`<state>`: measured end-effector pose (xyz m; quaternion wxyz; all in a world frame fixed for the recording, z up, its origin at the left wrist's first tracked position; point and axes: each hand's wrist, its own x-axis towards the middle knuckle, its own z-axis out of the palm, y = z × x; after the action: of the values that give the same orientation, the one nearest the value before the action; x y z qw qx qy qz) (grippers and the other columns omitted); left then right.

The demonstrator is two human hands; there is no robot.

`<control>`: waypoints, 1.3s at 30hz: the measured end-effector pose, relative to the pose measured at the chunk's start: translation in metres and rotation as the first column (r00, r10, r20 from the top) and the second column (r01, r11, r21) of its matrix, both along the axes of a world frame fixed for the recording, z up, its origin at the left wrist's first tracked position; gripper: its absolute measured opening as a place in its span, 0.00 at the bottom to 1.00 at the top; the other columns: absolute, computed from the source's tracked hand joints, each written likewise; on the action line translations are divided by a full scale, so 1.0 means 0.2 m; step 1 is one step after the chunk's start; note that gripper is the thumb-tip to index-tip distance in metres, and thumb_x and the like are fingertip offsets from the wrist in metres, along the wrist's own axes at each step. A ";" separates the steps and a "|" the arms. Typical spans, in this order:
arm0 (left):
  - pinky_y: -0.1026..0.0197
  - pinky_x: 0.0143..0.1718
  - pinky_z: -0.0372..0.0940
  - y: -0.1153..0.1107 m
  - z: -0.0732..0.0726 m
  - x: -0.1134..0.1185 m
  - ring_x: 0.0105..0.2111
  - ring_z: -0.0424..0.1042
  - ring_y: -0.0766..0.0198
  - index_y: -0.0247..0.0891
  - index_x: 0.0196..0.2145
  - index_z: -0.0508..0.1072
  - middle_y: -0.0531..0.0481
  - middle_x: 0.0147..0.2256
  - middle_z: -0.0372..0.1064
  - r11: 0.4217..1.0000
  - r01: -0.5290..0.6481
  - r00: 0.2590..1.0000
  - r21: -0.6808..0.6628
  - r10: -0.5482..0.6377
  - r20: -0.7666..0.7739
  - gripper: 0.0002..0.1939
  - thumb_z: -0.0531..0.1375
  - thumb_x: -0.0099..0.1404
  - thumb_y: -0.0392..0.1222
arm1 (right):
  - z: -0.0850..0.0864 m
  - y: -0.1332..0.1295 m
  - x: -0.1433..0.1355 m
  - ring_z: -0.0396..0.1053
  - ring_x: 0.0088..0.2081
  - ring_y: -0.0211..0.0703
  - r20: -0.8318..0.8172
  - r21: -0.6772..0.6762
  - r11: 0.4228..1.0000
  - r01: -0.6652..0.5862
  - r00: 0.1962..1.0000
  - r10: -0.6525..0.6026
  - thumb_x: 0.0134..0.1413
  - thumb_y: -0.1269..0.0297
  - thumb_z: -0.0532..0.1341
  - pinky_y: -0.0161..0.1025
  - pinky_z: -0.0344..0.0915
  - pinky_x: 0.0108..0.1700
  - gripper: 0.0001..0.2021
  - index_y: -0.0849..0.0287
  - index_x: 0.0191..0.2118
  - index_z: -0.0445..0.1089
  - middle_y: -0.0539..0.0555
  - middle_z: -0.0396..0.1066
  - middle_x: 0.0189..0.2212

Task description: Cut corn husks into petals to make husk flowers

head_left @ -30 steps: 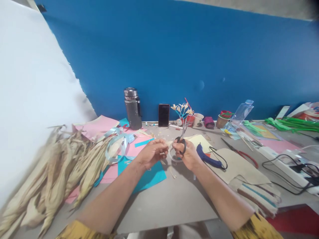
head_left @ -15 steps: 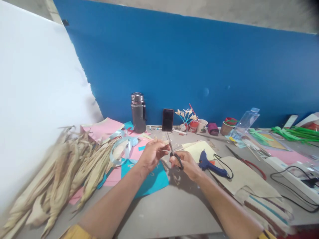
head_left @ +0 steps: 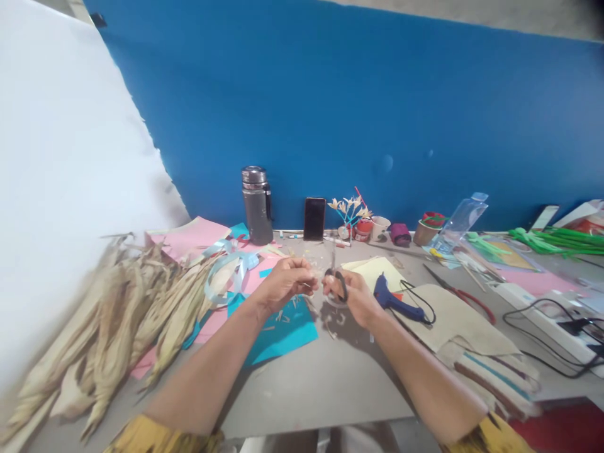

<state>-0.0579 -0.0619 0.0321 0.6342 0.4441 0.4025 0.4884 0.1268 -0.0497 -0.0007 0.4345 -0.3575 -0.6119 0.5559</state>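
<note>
My right hand is closed around the black handles of a pair of scissors, whose blurred blades point up and away from me. Facing it, my left hand is pinched; whatever sits between its fingertips is too small and blurred to name. A narrow gap separates the two hands. Beneath my left hand lies a blue sheet with small pale clippings scattered on it. A few more pale scraps rest on the table below the scissors.
Dried corn husks are heaped at left beside a pale blue ribbon. A thermos, phone and pale flowers stand at the back. To the right are a glue gun, pliers and a power strip.
The scissors have turned more upright and moved slightly away from my left fingertips. My left fingers have curled in closer. The whole view has shifted a little.
</note>
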 end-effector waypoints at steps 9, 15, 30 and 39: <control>0.64 0.26 0.64 -0.02 -0.01 0.03 0.22 0.69 0.67 0.34 0.22 0.71 0.49 0.22 0.70 0.989 0.143 0.987 -0.046 -0.146 -0.072 0.08 0.68 0.47 0.36 | 0.00 0.00 -0.03 0.54 0.22 0.33 -0.112 -0.057 0.993 0.100 0.988 -0.106 0.36 0.59 0.72 0.33 0.50 0.24 0.15 0.60 0.30 0.70 0.45 0.63 0.20; 0.64 0.30 0.65 -0.02 -0.06 0.08 0.27 0.71 0.66 0.34 0.28 0.73 0.50 0.26 0.70 0.996 0.064 0.995 -0.066 -0.058 0.086 0.12 0.71 0.48 0.38 | 0.00 0.00 -0.06 0.55 0.21 0.33 -0.227 -0.122 0.962 0.243 0.937 -0.266 0.35 0.59 0.71 0.34 0.52 0.24 0.16 0.59 0.31 0.69 0.45 0.63 0.20; 0.63 0.30 0.65 -0.01 -0.01 0.05 0.24 0.69 0.66 0.36 0.21 0.69 0.51 0.22 0.69 0.962 -0.242 0.970 0.127 0.235 0.068 0.06 0.64 0.48 0.38 | -0.03 -0.01 -0.01 0.59 0.23 0.36 0.133 0.040 0.984 -0.172 0.977 0.165 0.49 0.37 0.64 0.34 0.51 0.26 0.27 0.61 0.23 0.72 0.52 0.69 0.20; 0.61 0.32 0.67 -0.01 -0.01 0.04 0.24 0.71 0.65 0.35 0.21 0.70 0.51 0.22 0.71 0.953 -0.245 0.969 0.179 0.236 0.069 0.04 0.62 0.49 0.36 | -0.04 -0.01 0.00 0.59 0.23 0.37 0.177 0.050 0.976 -0.210 0.964 0.198 0.50 0.36 0.62 0.35 0.50 0.27 0.28 0.61 0.23 0.72 0.52 0.69 0.20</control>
<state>-0.0498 -0.0636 0.0310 0.5351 0.4375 0.3911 0.6077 0.1264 -0.0517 -0.0078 0.3329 -0.3237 -0.6991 0.5437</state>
